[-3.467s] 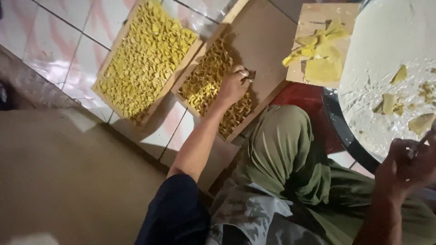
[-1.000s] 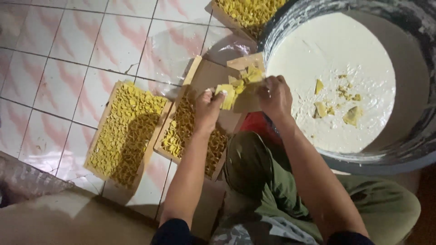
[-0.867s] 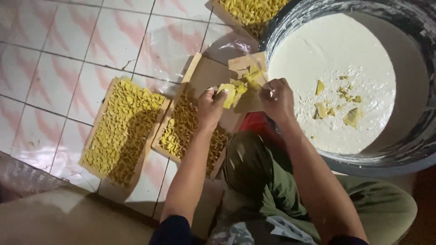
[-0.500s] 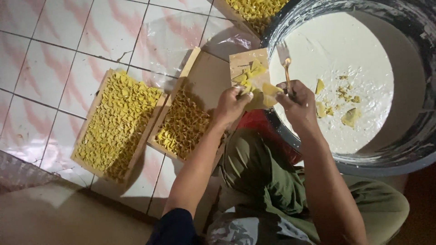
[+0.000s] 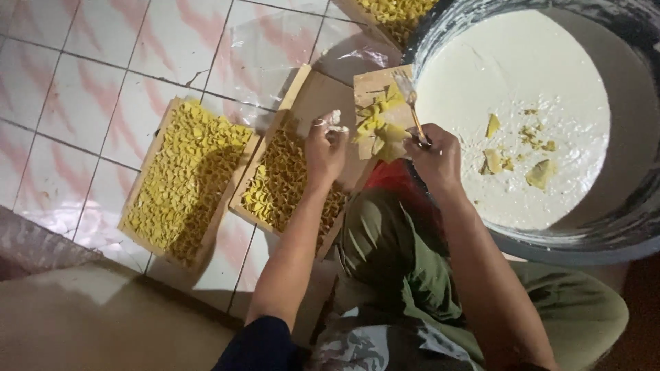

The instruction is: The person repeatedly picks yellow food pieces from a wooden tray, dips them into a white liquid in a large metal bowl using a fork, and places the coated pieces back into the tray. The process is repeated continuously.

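My right hand (image 5: 433, 154) grips a fork (image 5: 409, 96) whose tines point up over a small wooden board (image 5: 375, 86) with several yellow dough squares (image 5: 379, 127) on it. My left hand (image 5: 326, 148) hovers with pinched fingers at the board's left edge, above a wooden tray (image 5: 306, 86) half filled with folded yellow pieces (image 5: 278, 182). To the right stands a large basin (image 5: 639, 206) of white batter (image 5: 509, 82) with a few yellow pieces (image 5: 540, 172) floating in it.
A second wooden tray (image 5: 155, 165), full of folded yellow pieces, lies on the pink-and-white tiled floor (image 5: 82, 82) to the left. A third tray (image 5: 392, 10) shows at the top. Clear plastic sheet (image 5: 275, 55) lies behind the trays. My knee in green trousers (image 5: 405, 254) is below.
My left hand came off the half-filled tray to the small board. My right hand took up the fork and now holds it over the dough squares. The view shifted toward the basin.
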